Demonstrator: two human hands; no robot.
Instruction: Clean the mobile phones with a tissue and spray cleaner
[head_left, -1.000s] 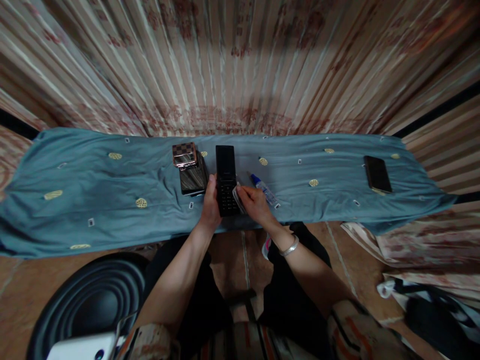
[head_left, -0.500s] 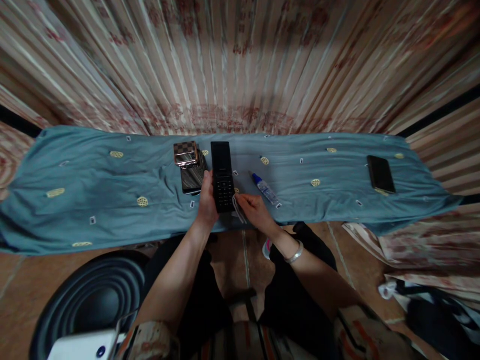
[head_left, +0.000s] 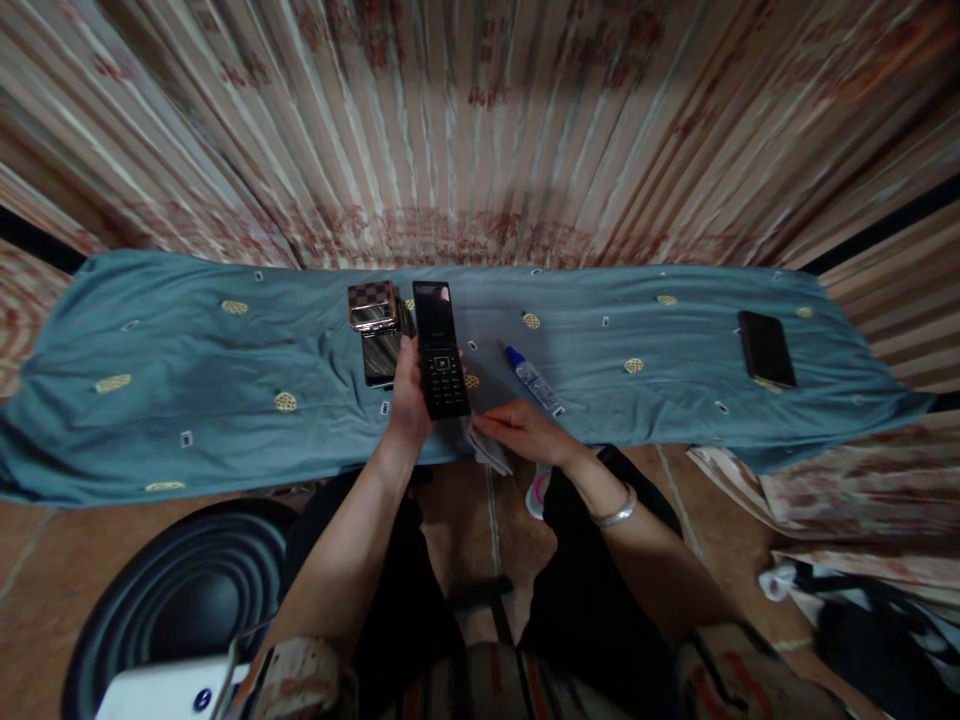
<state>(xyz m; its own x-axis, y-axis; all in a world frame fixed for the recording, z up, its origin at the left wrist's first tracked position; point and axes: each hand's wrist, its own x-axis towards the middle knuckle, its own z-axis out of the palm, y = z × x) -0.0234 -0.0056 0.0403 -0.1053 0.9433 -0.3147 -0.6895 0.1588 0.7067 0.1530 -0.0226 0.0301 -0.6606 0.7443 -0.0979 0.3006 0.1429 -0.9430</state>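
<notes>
Keypad phone (head_left: 440, 352), folded open, is in the left hand (head_left: 410, 405) in the head view, above the near part of the worktop (head_left: 600, 400); that grip wraps its left side. The right hand (head_left: 529, 432) pinches a pale cloth (head_left: 491, 455) just beside the phone's lower right corner. Wiping seems the step in hand; a stroke would call for steadying the phone and flattening the cloth.

Flip phone (head_left: 445, 385), centre: black, pale key markings. Cloth (head_left: 491, 456), just below centre: whitish grey. Counter cover (head_left: 225, 360), mid-frame: teal, bears scattered yellow motifs. Square item (head_left: 371, 295), left of centre: brown chequered. Curtain (head_left: 480, 150), upper frame: beige, reddish print. Stool (head_left: 172, 590), lower left: black.
</notes>
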